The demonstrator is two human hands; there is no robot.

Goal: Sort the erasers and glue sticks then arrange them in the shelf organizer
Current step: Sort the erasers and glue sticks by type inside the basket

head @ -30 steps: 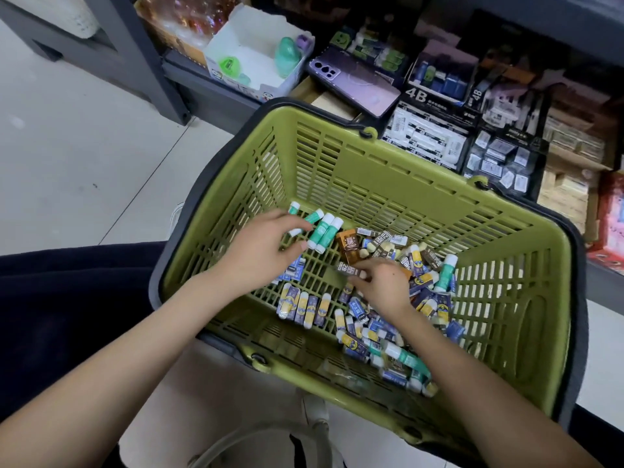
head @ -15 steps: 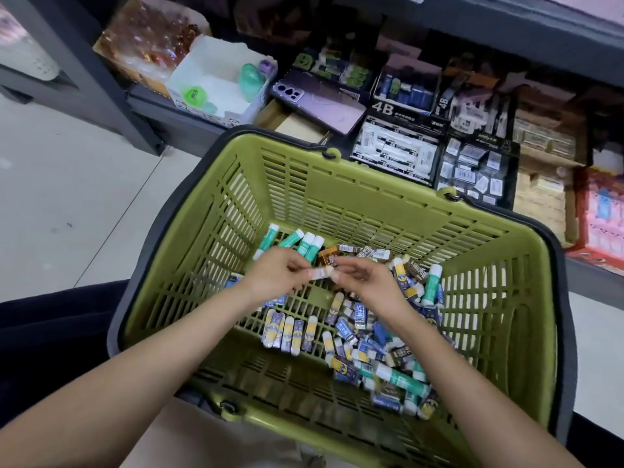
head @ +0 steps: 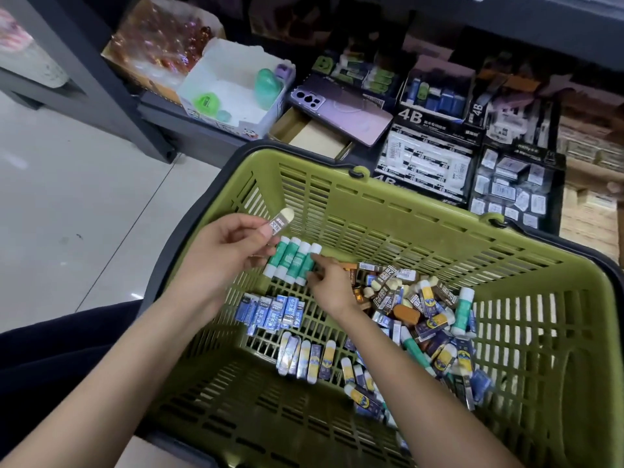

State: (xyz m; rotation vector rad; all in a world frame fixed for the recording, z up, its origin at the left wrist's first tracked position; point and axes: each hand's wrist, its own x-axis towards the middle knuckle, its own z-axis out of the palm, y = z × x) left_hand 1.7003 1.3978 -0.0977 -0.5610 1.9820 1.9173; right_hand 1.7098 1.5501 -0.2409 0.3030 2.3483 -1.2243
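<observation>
The left hand [head: 223,251] holds up one pale eraser [head: 280,221]. Four green glue sticks [head: 292,265] lie side by side. Mixed erasers [head: 427,298] sit heaped.

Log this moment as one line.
phase: sorting in basket | left hand: pinches eraser, raised | right hand: at glue sticks row | pile: unsorted

The basket [head: 422,211] is olive green with slotted walls and a dark grey rim. Four glue sticks [head: 292,261] at its far left have green bodies with white caps. The eraser [head: 280,221] in the left hand [head: 229,251] is cream under a white printed sleeve. Near them lie a row of blue-sleeved erasers [head: 270,312] and a row of yellow-and-navy erasers [head: 305,358]. On the shelf a phone [head: 341,108] is lilac.
</observation>
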